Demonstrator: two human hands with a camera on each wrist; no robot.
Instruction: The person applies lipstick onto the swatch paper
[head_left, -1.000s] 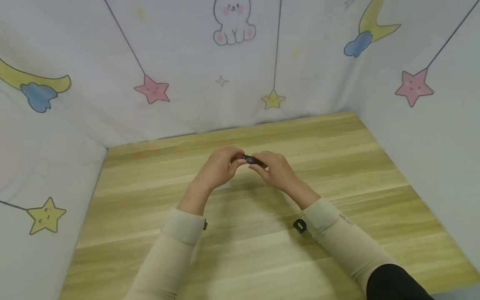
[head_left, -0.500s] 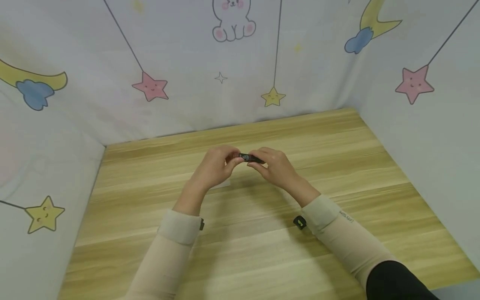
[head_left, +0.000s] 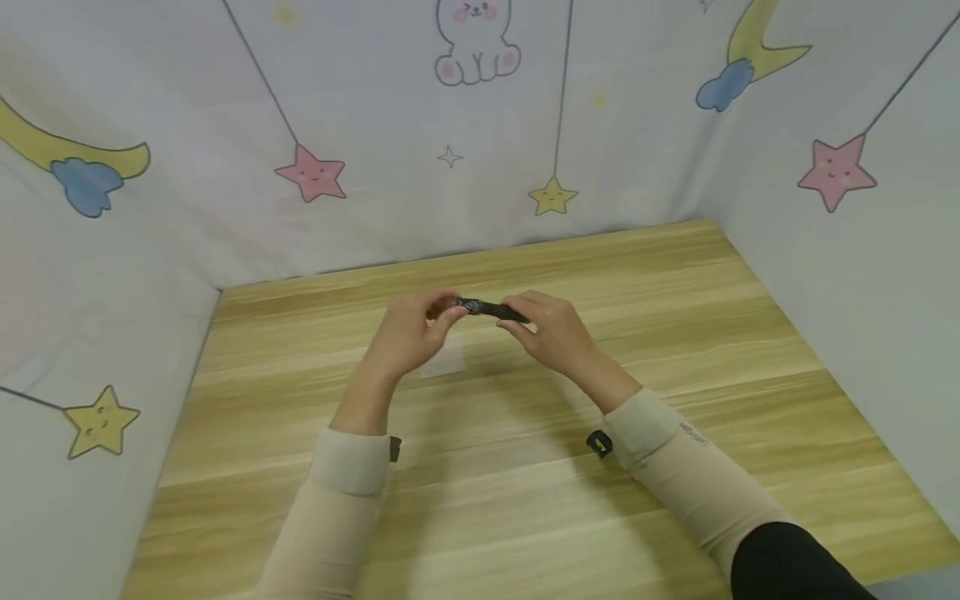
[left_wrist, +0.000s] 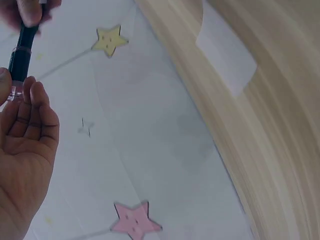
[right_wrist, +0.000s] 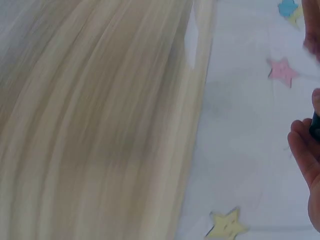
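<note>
A slim dark tube (head_left: 487, 309) with a clear end is held level above the table between both hands. My left hand (head_left: 408, 333) pinches the wider part with thumb and fingertips. At the other end, my right hand (head_left: 551, 333) grips the tube between thumb and fingers. In the left wrist view, the tube's wider dark part (left_wrist: 19, 64) has a thin ring at its top, and a narrower stretch runs up to the right hand. The right wrist view shows only a bit of the tube (right_wrist: 315, 127). The exact kind of tube cannot be told.
Below the left hand, a small white sheet (head_left: 444, 360) lies on the wood-patterned table (head_left: 675, 333). White curtains (head_left: 375, 225) printed with stars and moons stand behind and at both sides. A small black device (head_left: 599, 443) sits by the right cuff.
My left hand has moved left with the patterned part of the tube, while the right hand stays nearly in place. A longer stretch of tube shows between the hands, and more of the white sheet is visible.
</note>
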